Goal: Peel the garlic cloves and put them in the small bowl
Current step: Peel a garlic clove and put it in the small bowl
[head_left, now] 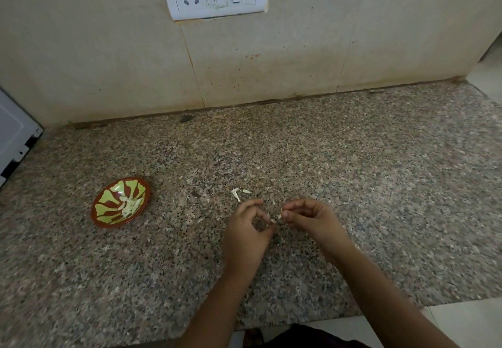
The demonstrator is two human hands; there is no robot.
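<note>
Garlic clove (277,218): from my station I see only a pale sliver of it, held just above the desk (353,171) between the two hands, mostly hidden by fingertips. The left hand (245,228) has its fingers (256,203) curled, thumb and forefinger pinching one end. The right hand (312,220) pinches the other end the same way. I can't tell whether skin is still on it. Just beyond the hands a few pale scraps (236,194) lie on the desk, too small to tell skin from clove. The small bowl (108,224) sits well to the left, with peeled cloves (130,205) heaped toward its right side. A white appliance (13,136) is cut off at the left edge.
</note>
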